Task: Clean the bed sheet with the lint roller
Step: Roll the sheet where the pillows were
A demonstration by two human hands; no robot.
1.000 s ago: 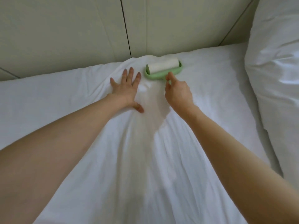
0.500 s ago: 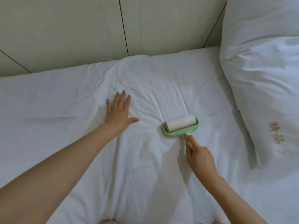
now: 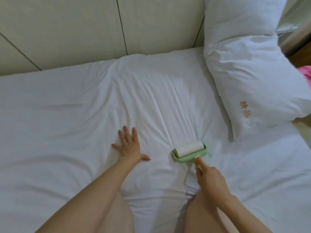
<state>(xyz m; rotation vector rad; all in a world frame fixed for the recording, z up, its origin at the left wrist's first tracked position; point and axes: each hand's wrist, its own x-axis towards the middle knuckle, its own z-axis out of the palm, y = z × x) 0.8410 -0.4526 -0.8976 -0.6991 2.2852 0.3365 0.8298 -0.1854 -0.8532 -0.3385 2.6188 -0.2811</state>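
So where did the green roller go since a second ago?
The right hand pulled the roller back from the far edge of the sheet, by the wall, to its middle, nearer the person. The left hand slid back too. Same as before: the right hand grips the roller, the left hand presses flat on the sheet.

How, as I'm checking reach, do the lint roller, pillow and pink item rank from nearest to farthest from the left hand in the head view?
1. lint roller, just right of the left hand.
2. pillow, farther right.
3. pink item, far right edge, beyond the pillow.
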